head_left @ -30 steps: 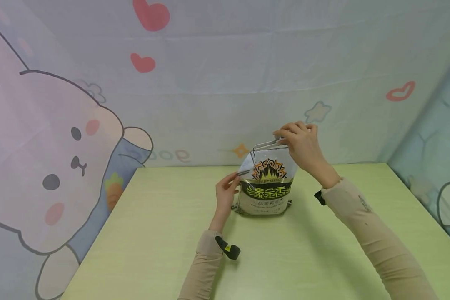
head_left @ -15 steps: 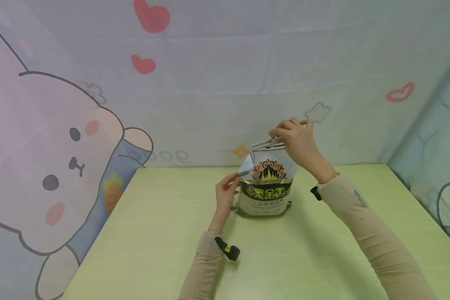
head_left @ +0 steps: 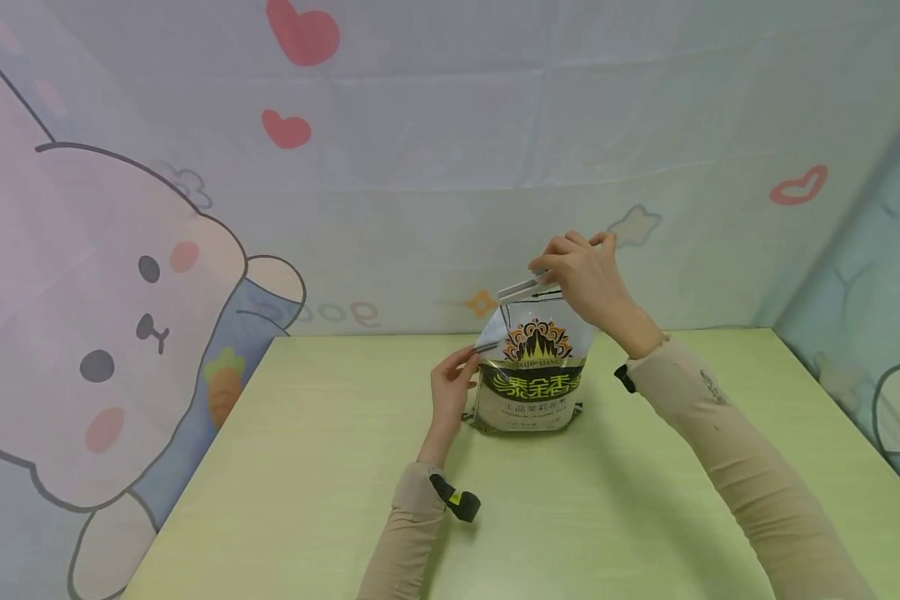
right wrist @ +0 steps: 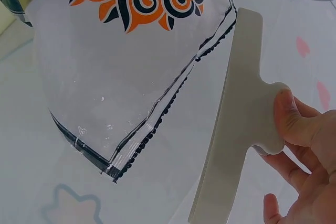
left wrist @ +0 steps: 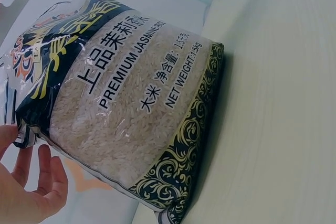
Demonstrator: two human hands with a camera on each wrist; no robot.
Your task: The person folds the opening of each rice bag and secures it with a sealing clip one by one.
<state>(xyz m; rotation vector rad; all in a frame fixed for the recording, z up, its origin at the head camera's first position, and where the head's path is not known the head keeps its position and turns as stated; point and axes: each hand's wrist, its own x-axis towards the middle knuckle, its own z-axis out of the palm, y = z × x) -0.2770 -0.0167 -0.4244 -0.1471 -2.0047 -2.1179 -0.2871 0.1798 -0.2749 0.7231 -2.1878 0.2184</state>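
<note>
A bag of jasmine rice [head_left: 532,408] stands upright on the table, its grains visible through a see-through panel [left wrist: 121,114] in the left wrist view. My left hand [head_left: 452,390] pinches the bag's left side edge, thumb in front and the other fingers partly curled. Above the bag's top, my right hand [head_left: 588,279] holds a long grey bag clip [right wrist: 236,98] by its tabs, between thumb and fingers. Along most of its length the clip lies apart from the bag's top edge [right wrist: 152,121]; one end comes close to that edge, and I cannot tell whether it touches.
The pale yellow-green table [head_left: 330,467] reaches back to a cloth backdrop [head_left: 435,167] printed with hearts and a cartoon animal. Behind the bag, the backdrop is close. Each wrist wears a black strap [head_left: 456,497].
My right hand and the clip have moved left and slightly up, and the clip has come off the bag's top edge. The left hand and the bag stay in place.
</note>
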